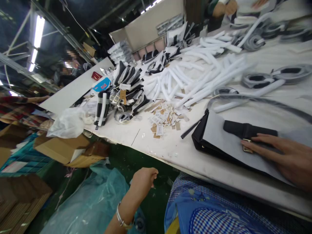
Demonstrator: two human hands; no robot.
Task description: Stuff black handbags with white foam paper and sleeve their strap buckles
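Observation:
On the table's near right part lies a black handbag (202, 135) with white sheet wrapping over its front. My right hand (287, 156) rests on it with fingers stretched out, fingertips beside the metal buckle (248, 146) of its black strap. The bag's plastic-wrapped handle (258, 99) arches behind. In front of the table edge, above the floor, hangs my left hand (144, 180), its fingers curled together. What they hold, if anything, is hidden.
Tags (164, 118) lie in a pile on the white table (136, 136). Behind are white foam tubes (195, 78) and black wrapped straps (131, 84). A teal plastic bag (97, 195) and an open cardboard box (60, 148) stand at left. A co-worker's hands (225, 8) show at the far side.

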